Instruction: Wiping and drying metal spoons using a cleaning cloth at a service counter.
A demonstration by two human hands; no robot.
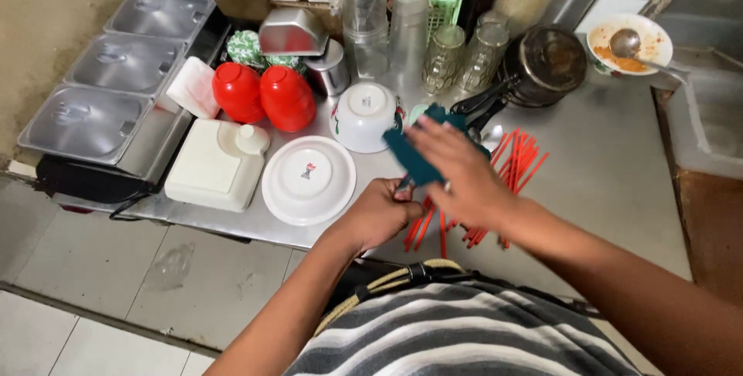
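My left hand [381,212] is closed around one end of a bunch of red chopsticks [517,161] near the front edge of the steel counter [611,182]. My right hand [457,171] presses a dark teal cloth [414,155] against those sticks just above my left hand. More red chopsticks lie loose on the counter under and to the right of my hands, fanned out.
An upturned white plate [308,179] and upturned white bowl [364,115] sit left of my hands. Two red containers [263,94], a white box [213,165], steel lidded pans [116,66], glasses [445,55], a dark pot [546,63] and a soiled bowl with spoon [631,43] stand behind.
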